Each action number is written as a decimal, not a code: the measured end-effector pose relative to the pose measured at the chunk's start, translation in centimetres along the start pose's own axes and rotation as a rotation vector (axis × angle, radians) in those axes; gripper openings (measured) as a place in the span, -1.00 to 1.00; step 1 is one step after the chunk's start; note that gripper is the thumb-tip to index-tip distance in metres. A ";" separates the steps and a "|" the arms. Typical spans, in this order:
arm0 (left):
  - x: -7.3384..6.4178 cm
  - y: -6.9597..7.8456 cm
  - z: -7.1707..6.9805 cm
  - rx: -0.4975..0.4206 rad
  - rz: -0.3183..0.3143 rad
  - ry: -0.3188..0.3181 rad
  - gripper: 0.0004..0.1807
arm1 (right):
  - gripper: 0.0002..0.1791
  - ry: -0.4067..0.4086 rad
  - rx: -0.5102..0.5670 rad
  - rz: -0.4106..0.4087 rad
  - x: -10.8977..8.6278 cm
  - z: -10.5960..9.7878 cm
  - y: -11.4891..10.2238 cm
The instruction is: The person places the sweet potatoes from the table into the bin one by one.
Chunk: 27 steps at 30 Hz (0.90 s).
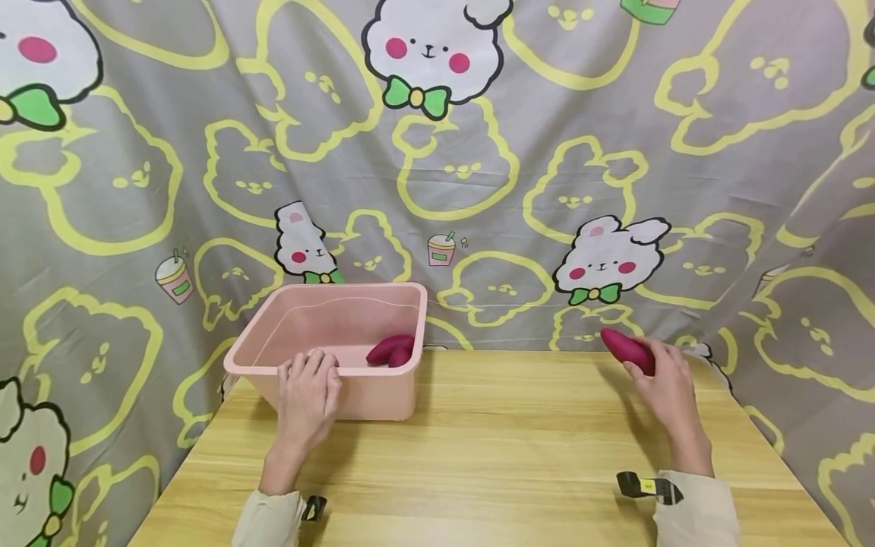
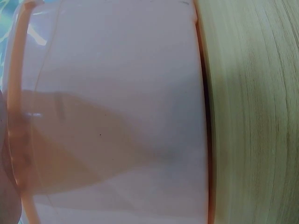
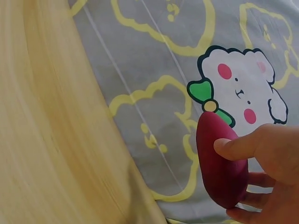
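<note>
My left hand grips the near rim of a pink plastic bin, fingers curled over the edge. Inside the bin, toward its right end, lie smooth purple-red sweet potatoes, partly hidden by the near wall. Off to the right, my right hand holds another sweet potato above the far part of the table. The right wrist view shows the thumb across the side of this tapered sweet potato, with fingers behind it. In the left wrist view the bin's wall fills most of the picture.
The light wood table carries the bin at its far left. A grey curtain with yellow outlines and white cartoon animals hangs right behind the table and along both sides. Dark straps sit at the wrists over pale sleeves.
</note>
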<state>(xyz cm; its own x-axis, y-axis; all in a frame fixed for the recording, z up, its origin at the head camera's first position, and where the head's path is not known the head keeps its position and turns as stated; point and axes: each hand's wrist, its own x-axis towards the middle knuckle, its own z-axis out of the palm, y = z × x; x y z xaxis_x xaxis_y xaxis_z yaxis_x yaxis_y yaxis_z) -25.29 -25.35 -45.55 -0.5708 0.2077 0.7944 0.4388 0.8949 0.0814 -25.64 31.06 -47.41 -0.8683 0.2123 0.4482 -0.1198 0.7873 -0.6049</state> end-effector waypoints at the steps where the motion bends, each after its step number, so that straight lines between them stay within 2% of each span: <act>1: 0.0 0.0 0.0 -0.001 0.001 0.001 -0.66 | -0.44 0.000 -0.001 -0.003 0.0 -0.1 -0.1; 27: -0.1 -0.1 0.2 -0.002 -0.008 0.001 -0.65 | -0.44 0.050 -0.031 -0.046 -0.2 -1.6 -2.5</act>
<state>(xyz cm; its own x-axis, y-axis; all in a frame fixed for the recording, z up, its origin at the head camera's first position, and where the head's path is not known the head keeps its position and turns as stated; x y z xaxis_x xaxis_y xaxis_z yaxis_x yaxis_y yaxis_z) -25.43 -25.36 -45.73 -0.5736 0.2001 0.7943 0.4358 0.8956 0.0891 -24.44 30.02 -44.93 -0.8373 0.2035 0.5074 -0.1431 0.8141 -0.5628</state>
